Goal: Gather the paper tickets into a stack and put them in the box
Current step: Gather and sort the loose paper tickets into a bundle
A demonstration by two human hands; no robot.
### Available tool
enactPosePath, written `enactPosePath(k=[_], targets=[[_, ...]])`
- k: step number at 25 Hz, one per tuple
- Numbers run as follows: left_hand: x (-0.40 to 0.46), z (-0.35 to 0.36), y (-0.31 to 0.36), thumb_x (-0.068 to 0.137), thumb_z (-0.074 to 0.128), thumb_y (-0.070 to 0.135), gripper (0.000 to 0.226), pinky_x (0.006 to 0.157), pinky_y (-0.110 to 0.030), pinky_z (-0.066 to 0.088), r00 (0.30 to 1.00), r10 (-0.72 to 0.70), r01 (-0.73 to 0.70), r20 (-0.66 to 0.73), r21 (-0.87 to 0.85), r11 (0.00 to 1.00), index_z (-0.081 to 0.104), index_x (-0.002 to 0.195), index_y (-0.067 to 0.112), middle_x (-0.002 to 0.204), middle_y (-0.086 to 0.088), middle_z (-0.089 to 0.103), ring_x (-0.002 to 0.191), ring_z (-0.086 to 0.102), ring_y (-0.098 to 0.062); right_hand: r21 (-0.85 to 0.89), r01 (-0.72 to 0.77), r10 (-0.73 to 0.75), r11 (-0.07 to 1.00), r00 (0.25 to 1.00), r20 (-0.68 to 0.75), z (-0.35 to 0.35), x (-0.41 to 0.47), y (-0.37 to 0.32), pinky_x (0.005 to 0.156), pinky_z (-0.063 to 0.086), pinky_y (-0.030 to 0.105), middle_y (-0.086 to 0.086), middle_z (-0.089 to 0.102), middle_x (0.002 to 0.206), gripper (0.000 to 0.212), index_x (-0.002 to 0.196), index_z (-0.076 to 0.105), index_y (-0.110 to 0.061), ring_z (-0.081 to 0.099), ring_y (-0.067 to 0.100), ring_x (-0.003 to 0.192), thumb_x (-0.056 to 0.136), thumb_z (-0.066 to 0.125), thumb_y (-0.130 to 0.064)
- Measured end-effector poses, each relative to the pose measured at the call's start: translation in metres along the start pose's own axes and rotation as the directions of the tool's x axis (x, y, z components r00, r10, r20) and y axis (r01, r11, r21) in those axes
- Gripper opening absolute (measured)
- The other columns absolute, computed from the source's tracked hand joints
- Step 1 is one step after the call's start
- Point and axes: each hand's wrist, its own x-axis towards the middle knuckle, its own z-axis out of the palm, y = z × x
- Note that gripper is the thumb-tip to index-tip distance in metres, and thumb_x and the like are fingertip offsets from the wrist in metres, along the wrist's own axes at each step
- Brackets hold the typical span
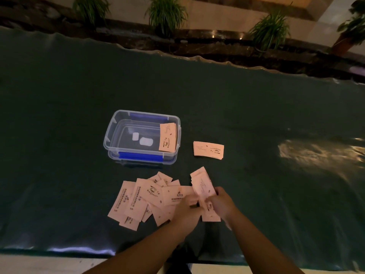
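Both hands meet at the near middle of the counter [59,95], which is covered in dark green cloth. The right hand [222,203] and the left hand [186,207] close together on a small bundle of tickets [204,189], each grip pinching its lower part. The bundle's long axis runs away from the person, tilted a little to the left, with its far end fanned above the fingers.

Just left of the hands, and partly under the left one, lies a loose pile of tickets [138,200], overlapping at mixed angles.

Farther out, a neat stack [208,150] lies flat with its long axis across the counter, right of the clear plastic box [110,135]. Inside the box, another stack [167,137] leans at the right wall, long axis pointing away.
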Motion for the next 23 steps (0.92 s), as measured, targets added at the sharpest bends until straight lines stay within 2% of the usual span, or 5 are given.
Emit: enactPosePath(k=[3,7,12,17,23], targets=[[-0.012,-0.02,-0.018,0.095,0.064,0.015,0.03,0.104,-0.04,0.05,0.997,-0.071,0.071,0.007,-0.046,0.996,0.058,0.123,0.025,0.118,0.006,0.06,0.112,0.059,-0.018,-0.041,0.048,-0.048,0.998,0.999,0.018,-0.002,-0.005,-0.009,0.07,0.048,0.031,0.001,0.061,0.13,0.033,0.128,0.058,-0.02,0.061,0.019,0.105,0.096,0.058,-0.012],[-0.023,-0.051,-0.045,0.092,0.068,0.023,0.023,0.084,-0.031,0.053,0.992,-0.09,0.079,-0.093,-0.117,0.99,0.059,0.112,0.031,0.114,0.008,0.06,0.101,0.058,-0.011,-0.193,0.189,-0.167,0.963,0.978,0.124,0.007,-0.008,-0.022,0.068,0.047,0.027,-0.001,0.065,0.129,0.027,0.117,0.059,-0.026,0.063,0.014,0.101,0.095,0.063,-0.011],[-0.02,-0.091,-0.071,0.092,0.064,0.015,0.031,0.088,-0.025,0.051,0.905,0.219,-0.151,-0.365,0.204,0.967,0.055,0.11,0.038,0.122,0.011,0.058,0.101,0.056,-0.005,-0.442,0.333,-0.298,0.833,0.943,0.15,0.026,-0.011,-0.037,0.084,0.056,0.03,-0.002,0.058,0.132,0.048,0.132,0.057,-0.025,0.059,0.016,0.115,0.088,0.075,-0.02],[0.005,-0.127,-0.067,0.093,0.065,0.029,0.076,0.122,-0.051,0.021,0.88,0.447,-0.175,-0.161,0.764,0.621,0.025,0.157,0.038,0.166,0.01,0.022,0.151,0.019,-0.021,-0.556,0.351,-0.303,0.753,0.936,0.18,0.036,-0.017,-0.042,0.11,0.05,0.046,-0.002,0.054,0.139,0.079,0.15,0.045,-0.028,0.046,0.021,0.136,0.08,0.083,-0.026],[0.019,-0.139,-0.062,0.084,0.068,0.052,0.078,0.117,-0.053,0.029,0.901,0.424,-0.112,-0.092,0.895,0.432,0.034,0.151,0.033,0.156,0.001,0.037,0.143,0.033,-0.025,-0.492,0.28,-0.243,0.824,0.96,0.139,0.038,-0.02,-0.033,0.089,0.062,0.038,-0.002,0.059,0.129,0.066,0.135,0.052,-0.028,0.064,0.019,0.116,0.077,0.083,-0.026]])
